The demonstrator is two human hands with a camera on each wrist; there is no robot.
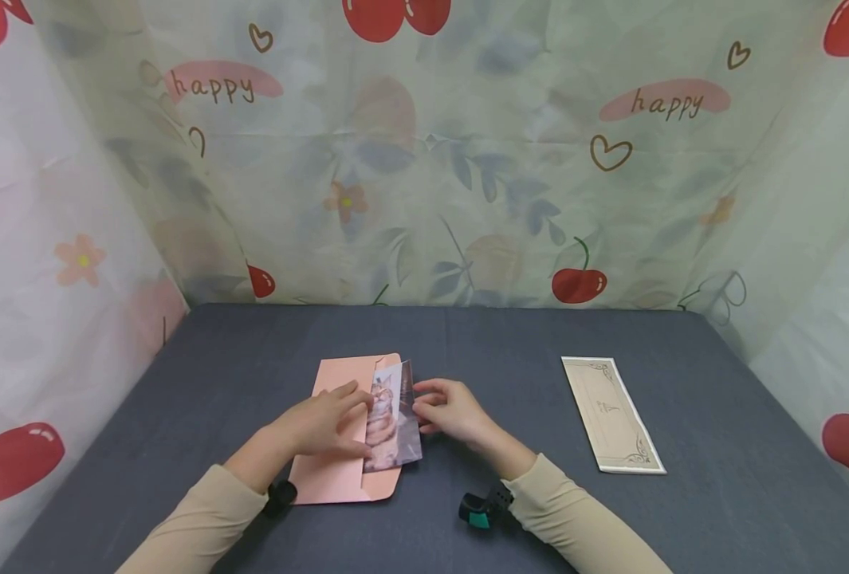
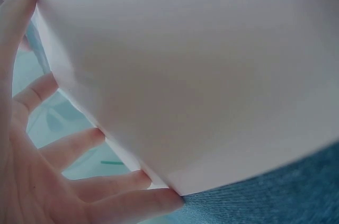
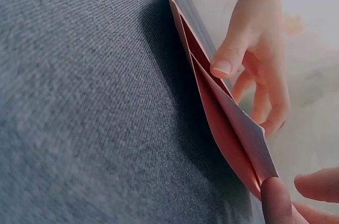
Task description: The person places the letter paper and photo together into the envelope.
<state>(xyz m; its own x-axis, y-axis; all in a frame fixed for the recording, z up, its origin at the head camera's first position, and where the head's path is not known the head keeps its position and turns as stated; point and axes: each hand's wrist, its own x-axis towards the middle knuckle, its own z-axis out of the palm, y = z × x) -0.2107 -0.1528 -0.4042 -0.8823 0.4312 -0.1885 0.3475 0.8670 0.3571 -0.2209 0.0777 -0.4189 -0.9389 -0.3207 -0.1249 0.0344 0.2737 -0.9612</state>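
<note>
A pink envelope (image 1: 338, 375) lies on the table, its flap side facing right. A photo print (image 1: 387, 406) with pinkish and grey areas sits partly in its mouth and sticks out at the right. My left hand (image 1: 331, 422) rests on the envelope with fingers spread, fingertips at the mouth's edge and on the print. In the left wrist view those fingers (image 2: 79, 150) touch the envelope's pale edge. At the print's outer edge, my right hand (image 1: 453, 410) holds it with curled fingertips. The right wrist view shows the envelope's mouth (image 3: 222, 128) gaping.
A beige card with ornate corner patterns (image 1: 613, 414) lies on the right side of the dark table (image 1: 503, 343). Black wrist devices (image 1: 477, 510) sit by both cuffs. A patterned curtain (image 1: 431, 199) stands behind the table and along its sides.
</note>
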